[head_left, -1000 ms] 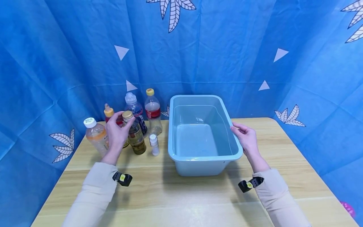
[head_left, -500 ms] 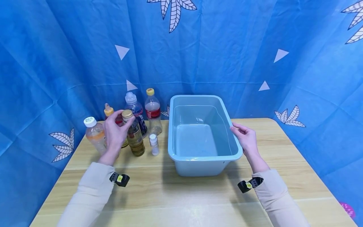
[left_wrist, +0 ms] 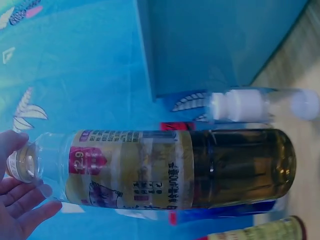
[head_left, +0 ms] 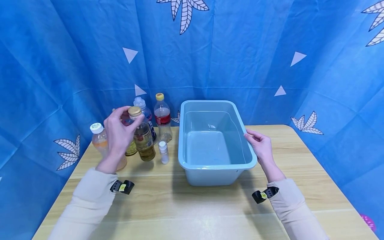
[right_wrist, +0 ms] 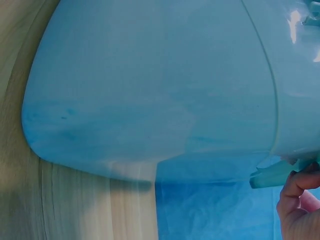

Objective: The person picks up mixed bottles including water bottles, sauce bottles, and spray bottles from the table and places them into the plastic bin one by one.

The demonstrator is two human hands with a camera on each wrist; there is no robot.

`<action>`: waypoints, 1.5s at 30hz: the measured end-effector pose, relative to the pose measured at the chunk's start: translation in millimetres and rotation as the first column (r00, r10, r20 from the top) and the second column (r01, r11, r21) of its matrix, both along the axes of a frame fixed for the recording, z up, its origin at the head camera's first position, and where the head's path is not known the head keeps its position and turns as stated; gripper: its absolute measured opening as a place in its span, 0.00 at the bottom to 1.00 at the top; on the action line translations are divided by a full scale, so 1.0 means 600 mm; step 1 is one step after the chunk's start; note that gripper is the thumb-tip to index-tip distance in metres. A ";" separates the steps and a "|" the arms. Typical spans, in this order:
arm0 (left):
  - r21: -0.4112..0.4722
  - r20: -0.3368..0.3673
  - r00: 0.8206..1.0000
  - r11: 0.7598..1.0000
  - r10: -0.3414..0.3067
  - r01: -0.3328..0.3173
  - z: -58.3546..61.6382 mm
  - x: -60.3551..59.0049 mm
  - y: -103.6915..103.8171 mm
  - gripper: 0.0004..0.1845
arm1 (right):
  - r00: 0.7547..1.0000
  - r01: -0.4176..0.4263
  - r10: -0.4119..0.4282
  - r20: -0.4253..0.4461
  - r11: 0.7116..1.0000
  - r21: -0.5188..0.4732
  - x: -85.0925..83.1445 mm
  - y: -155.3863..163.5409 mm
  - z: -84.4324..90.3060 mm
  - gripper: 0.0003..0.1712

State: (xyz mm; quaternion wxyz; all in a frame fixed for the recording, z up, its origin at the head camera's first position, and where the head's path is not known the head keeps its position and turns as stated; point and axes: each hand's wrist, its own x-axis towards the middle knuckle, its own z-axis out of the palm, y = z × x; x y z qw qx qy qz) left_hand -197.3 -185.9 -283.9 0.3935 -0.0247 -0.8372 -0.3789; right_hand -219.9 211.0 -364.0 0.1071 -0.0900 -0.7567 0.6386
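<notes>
In the head view my left hand (head_left: 118, 136) holds a clear bottle of brown liquid (head_left: 145, 141) by its gold-capped top, between thumb and fingers. The bottle is nearly upright, and a shadow below its base shows it just above the table. The left wrist view shows the same bottle's paper label (left_wrist: 130, 167), with the fingertips (left_wrist: 37, 200) round the cap and neck. On the right, my right hand (head_left: 260, 146) pinches the right rim of a light blue plastic basin (head_left: 216, 166). In the right wrist view the fingers (right_wrist: 295, 192) curl over that rim.
Around the held bottle stand a white-capped bottle (head_left: 100, 140), a partly hidden yellow-labelled bottle (head_left: 131, 149), a blue-labelled bottle (head_left: 147, 114), a yellow-capped bottle with a red label (head_left: 163, 119) and a small white-capped vial (head_left: 163, 154). A blue curtain (head_left: 240, 50) hangs behind the wooden table (head_left: 216, 213).
My left hand first shifts the brown bottle slightly left, then raises it off the table. The right hand and the basin have stayed in place.
</notes>
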 end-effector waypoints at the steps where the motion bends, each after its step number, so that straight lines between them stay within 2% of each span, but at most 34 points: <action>1: -0.009 -0.011 1.000 1.000 -0.004 0.004 0.006 0.002 0.002 0.21 | 1.000 -0.002 0.002 0.000 1.000 0.003 0.000 0.000 0.000 0.23; 10: -0.063 -0.102 0.992 0.996 -0.074 0.068 0.060 0.022 0.022 0.20 | 1.000 -0.001 0.001 0.005 1.000 0.008 0.000 -0.001 0.000 0.23; 20: -0.091 -0.088 0.989 0.990 -0.115 0.107 0.112 0.034 0.050 0.22 | 1.000 -0.003 0.003 0.001 1.000 0.004 0.001 -0.001 0.001 0.23; 27: -0.119 -0.141 0.980 0.985 -0.140 0.124 0.137 0.030 0.071 0.21 | 1.000 -0.011 0.011 0.001 1.000 0.002 0.001 0.000 0.001 0.23; 36: -0.114 -0.170 0.968 0.980 -0.184 0.166 0.167 0.018 0.105 0.21 | 1.000 -0.014 0.014 -0.001 1.000 0.003 0.002 0.003 0.002 0.23; 39: -0.097 -0.166 0.966 0.978 -0.200 0.186 0.175 0.014 0.118 0.20 | 1.000 -0.012 0.012 0.001 1.000 -0.002 0.003 0.004 0.002 0.23; 45: -0.063 -0.115 0.971 0.977 -0.209 0.203 0.185 0.005 0.142 0.21 | 1.000 -0.011 0.011 -0.005 1.000 0.004 0.003 0.004 0.001 0.23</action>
